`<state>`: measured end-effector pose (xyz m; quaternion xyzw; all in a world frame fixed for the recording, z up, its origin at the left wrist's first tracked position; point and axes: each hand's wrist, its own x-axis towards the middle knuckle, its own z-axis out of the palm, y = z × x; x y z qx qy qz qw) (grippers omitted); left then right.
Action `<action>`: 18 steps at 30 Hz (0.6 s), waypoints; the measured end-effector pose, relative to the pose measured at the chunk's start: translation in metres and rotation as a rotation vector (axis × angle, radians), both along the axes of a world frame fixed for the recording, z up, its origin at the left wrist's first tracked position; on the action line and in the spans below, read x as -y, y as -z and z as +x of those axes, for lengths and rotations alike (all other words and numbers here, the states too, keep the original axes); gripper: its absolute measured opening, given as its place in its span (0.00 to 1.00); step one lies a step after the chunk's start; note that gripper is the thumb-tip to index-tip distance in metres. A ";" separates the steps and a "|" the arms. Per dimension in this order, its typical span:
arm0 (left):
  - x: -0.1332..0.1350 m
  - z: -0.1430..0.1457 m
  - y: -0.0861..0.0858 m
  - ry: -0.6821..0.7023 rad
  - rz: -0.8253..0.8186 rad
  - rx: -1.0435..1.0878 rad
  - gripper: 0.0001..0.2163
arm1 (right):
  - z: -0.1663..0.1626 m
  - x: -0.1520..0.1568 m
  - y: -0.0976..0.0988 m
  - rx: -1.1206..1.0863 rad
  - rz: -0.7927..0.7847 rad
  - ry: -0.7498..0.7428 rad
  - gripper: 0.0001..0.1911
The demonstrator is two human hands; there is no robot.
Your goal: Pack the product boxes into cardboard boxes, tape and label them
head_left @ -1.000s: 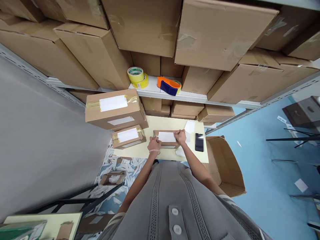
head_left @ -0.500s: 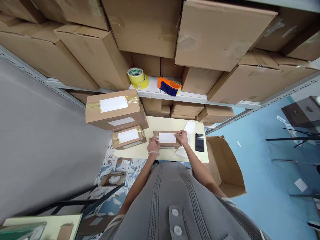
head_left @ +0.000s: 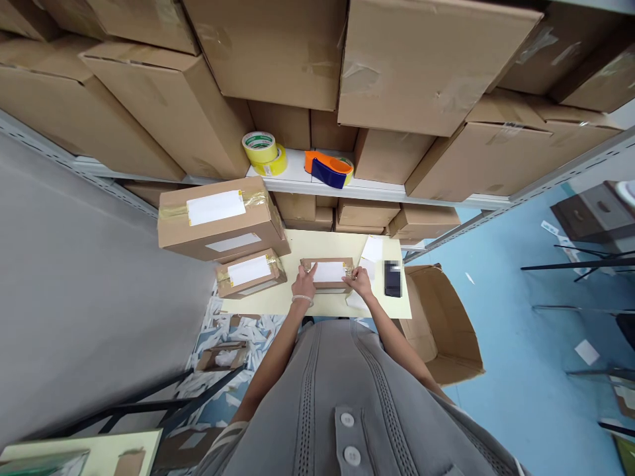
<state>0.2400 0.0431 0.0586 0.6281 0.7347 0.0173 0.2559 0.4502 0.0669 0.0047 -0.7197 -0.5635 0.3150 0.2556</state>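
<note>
A small cardboard parcel [head_left: 327, 274] with a white label on top lies on the pale yellow table [head_left: 322, 305]. My left hand [head_left: 304, 284] rests at the parcel's left end, fingers stretched onto its top. My right hand [head_left: 360, 283] is at the parcel's right end, fingers pressed on its edge near the label. Neither hand lifts the parcel.
Two labelled, taped boxes, a large one [head_left: 218, 217] and a smaller one [head_left: 248, 272], sit at the table's left. A black phone [head_left: 392, 278] and white papers [head_left: 372, 250] lie right. Yellow tape rolls [head_left: 262, 149] and an orange tape dispenser [head_left: 327, 168] are on the shelf. An open carton [head_left: 441, 324] stands on the floor.
My right hand slid down from the parcel's top right corner to its right edge. My left hand's fingers stretched onto the parcel's top. The view shifted slightly.
</note>
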 end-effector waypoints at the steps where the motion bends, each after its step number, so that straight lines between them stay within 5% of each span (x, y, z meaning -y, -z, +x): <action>1: 0.000 0.000 0.001 0.001 -0.012 -0.001 0.28 | 0.000 0.000 0.000 0.001 0.008 -0.003 0.20; 18: -0.003 0.000 0.007 0.016 -0.054 -0.022 0.32 | 0.003 0.000 0.000 -0.012 -0.077 -0.031 0.23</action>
